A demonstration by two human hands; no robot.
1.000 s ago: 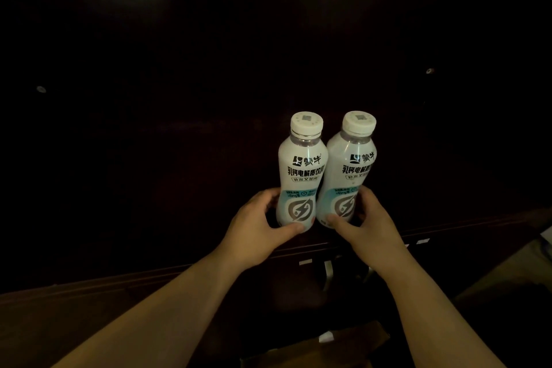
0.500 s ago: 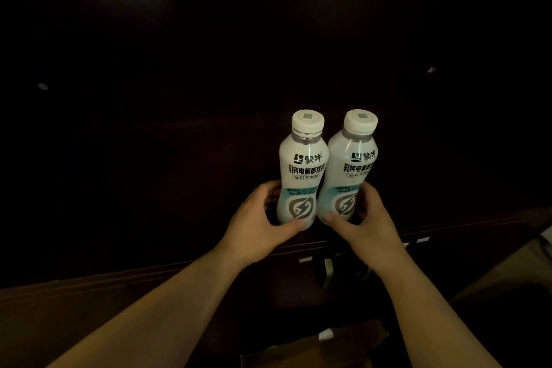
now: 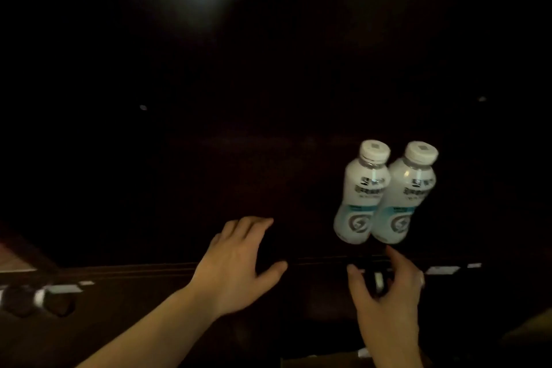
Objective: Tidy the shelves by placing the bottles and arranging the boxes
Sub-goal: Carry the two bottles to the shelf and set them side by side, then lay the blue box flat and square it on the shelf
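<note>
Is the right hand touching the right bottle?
Apart. The head view shows dark shelf between the right hand fingertips and the right bottle base.

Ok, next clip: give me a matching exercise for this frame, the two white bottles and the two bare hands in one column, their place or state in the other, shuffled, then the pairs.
Things:
1. white plastic bottle with white cap on the left
2. white plastic bottle with white cap on the right
3. left hand
4. right hand

States:
A. holds nothing, just below the bottles
B. stands on the dark shelf, nearer the shelf's middle
C. holds nothing, fingers spread, left of both bottles
D. stands on the dark shelf, farthest right

Pairs: 1-B, 2-D, 3-C, 4-A
</note>
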